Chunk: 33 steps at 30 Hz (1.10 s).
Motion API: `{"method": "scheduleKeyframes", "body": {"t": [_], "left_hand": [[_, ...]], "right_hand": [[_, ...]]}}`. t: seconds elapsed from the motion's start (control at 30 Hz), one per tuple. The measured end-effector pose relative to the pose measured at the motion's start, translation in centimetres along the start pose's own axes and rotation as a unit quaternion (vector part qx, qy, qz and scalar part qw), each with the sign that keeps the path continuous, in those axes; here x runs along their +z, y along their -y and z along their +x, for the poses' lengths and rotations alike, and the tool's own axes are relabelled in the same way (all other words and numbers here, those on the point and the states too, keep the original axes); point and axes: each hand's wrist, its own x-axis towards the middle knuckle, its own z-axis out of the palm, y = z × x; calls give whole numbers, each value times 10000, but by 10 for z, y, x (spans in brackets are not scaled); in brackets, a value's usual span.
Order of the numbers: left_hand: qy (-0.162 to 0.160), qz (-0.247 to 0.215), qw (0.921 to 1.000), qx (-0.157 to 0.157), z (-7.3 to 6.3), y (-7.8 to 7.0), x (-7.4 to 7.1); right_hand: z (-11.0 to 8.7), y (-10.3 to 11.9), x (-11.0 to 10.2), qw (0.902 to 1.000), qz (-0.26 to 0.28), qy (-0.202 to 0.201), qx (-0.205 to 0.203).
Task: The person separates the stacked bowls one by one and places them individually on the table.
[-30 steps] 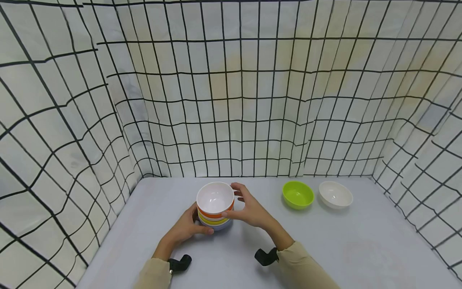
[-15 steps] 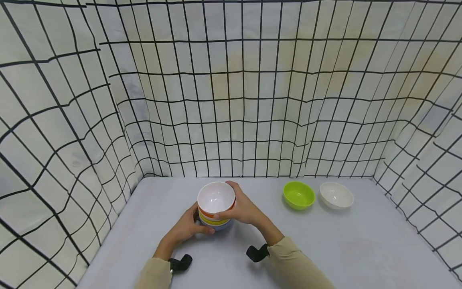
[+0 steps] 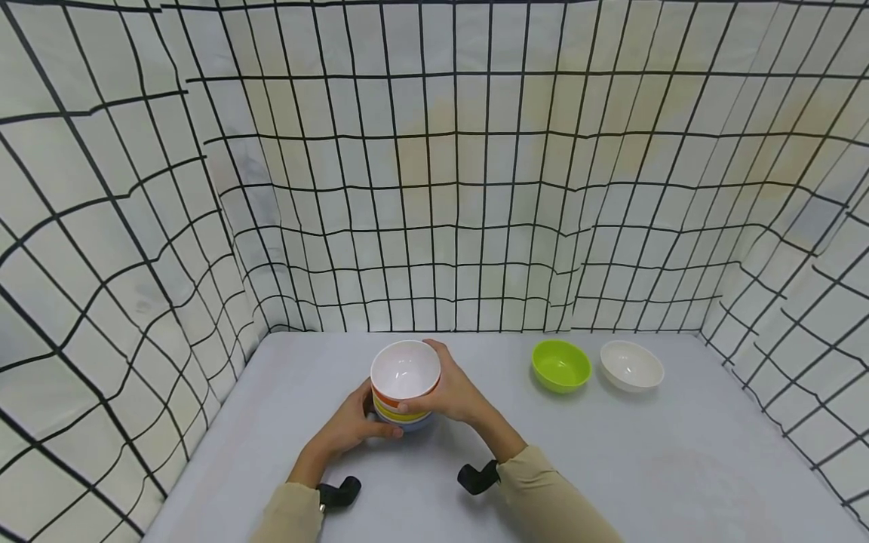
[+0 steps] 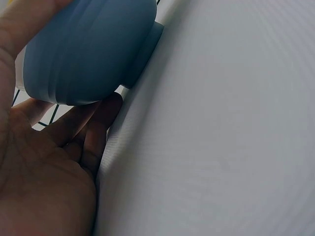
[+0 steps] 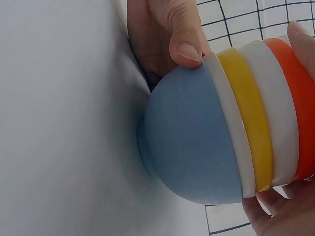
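Note:
A stack of bowls stands on the table, in the middle of the head view. At its bottom is a blue bowl [image 5: 192,137] with a white rim, its foot right at the tabletop. A yellow bowl [image 5: 248,118] sits in it, and an orange bowl [image 5: 290,98] with a white inside [image 3: 406,369] tops the stack. My left hand [image 3: 349,424] grips the blue bowl from the left, thumb in front. My right hand [image 3: 456,386] holds the orange bowl from the right, its thumb across the near side and fingers round the back.
A green bowl [image 3: 560,366] and a white bowl [image 3: 631,366] stand side by side at the back right of the white table [image 3: 611,467]. White walls with a black grid [image 3: 468,188] rise behind the table and at both sides.
My right hand has moved left and closed in around the upper part of the stack. My left hand and the two bowls at the right stay where they were.

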Motion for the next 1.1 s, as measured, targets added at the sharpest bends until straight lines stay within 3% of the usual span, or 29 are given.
{"method": "scheduleKeyframes", "body": {"t": [1.1], "left_hand": [[-25,65,10000,25,0,0,-1]], "right_hand": [[-1,1,2,9993,346,-44,-118]]}}
